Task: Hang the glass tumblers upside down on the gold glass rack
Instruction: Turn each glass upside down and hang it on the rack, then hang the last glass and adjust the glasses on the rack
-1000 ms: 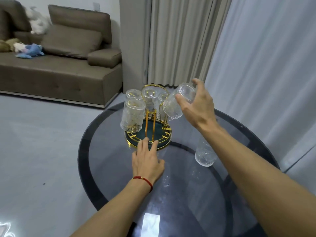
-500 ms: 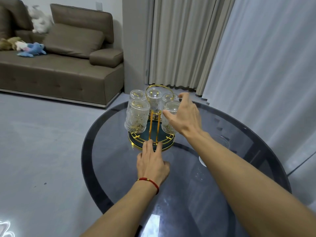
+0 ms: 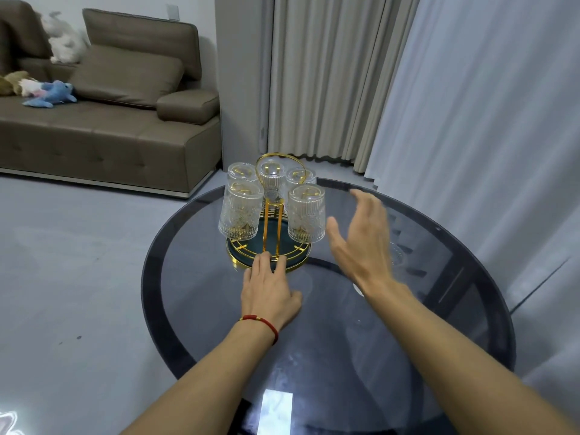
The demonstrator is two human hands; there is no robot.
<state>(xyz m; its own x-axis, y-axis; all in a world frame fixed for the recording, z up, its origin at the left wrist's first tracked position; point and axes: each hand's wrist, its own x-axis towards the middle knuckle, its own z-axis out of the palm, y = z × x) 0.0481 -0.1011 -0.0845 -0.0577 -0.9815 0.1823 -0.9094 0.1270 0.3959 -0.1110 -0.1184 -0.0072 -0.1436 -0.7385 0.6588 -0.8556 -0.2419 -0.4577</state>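
Observation:
The gold glass rack (image 3: 270,227) stands on a round dark glass table (image 3: 314,324), on a teal base with a gold rim. Several patterned glass tumblers hang upside down on it; the front right tumbler (image 3: 307,215) and the front left tumbler (image 3: 241,211) are nearest me. My right hand (image 3: 361,237) hovers open just right of the front right tumbler, apart from it and holding nothing. My left hand (image 3: 266,290) lies flat on the table, fingertips touching the base's front rim. Another tumbler (image 3: 394,254) on the table is mostly hidden behind my right hand.
A brown sofa (image 3: 103,120) with soft toys stands at the back left. Grey and white curtains (image 3: 408,89) hang behind and to the right of the table. The table's near edge lies under my forearms.
My right hand set the tumbler it held onto the rack's front right peg, then let go and drew back to the right. My left hand stayed at the base.

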